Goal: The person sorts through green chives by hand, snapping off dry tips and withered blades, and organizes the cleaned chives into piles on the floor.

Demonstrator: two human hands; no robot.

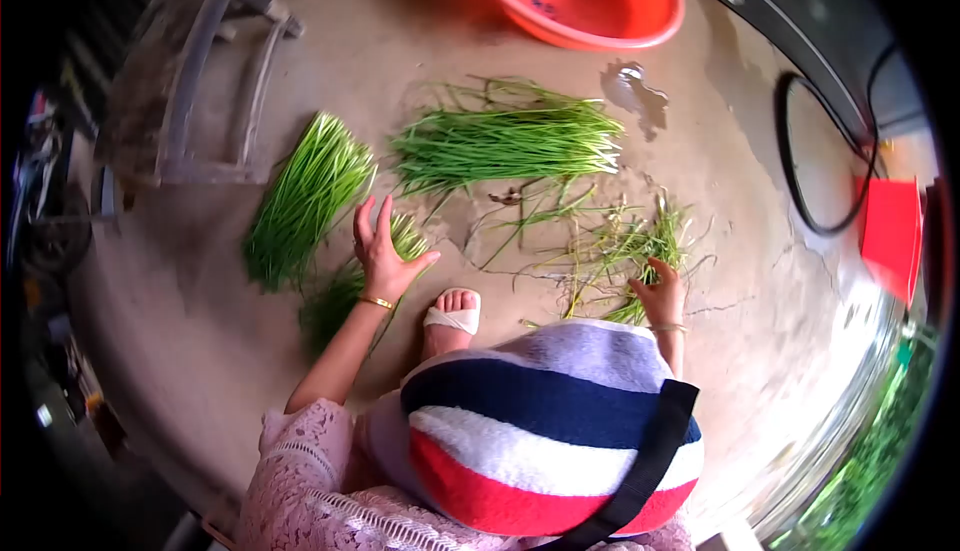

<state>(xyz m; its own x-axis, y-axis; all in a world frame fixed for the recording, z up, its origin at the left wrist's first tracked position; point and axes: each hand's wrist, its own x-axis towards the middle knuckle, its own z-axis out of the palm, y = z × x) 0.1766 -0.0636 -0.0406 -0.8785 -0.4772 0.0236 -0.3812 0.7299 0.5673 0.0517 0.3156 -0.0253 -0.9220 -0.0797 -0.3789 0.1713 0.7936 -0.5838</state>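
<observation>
My left hand (pixel 382 263) is open, thumb and fingers spread, over a small bunch of chive-like green stalks (pixel 332 309) whose pale ends show beyond it. My right hand (pixel 661 298) reaches to the near edge of a loose heap of stalk scraps (pixel 655 236). Its thumb and forefinger are apart and curved, with nothing plainly held. Ahead lies a large bundle of green stalks (pixel 505 141), laid sideways with the pale ends to the right. Another bundle of stalks (pixel 308 201) slants on the left, pale ends pointing away from me.
An orange-red basin (pixel 580 36) stands at the back, beside a wet patch (pixel 640 91). A small low seat or frame (pixel 255 101) is at the upper left. On the right are a black cable (pixel 785 166) and a red object (pixel 890 236). My sandalled foot (pixel 453 319) is between my hands.
</observation>
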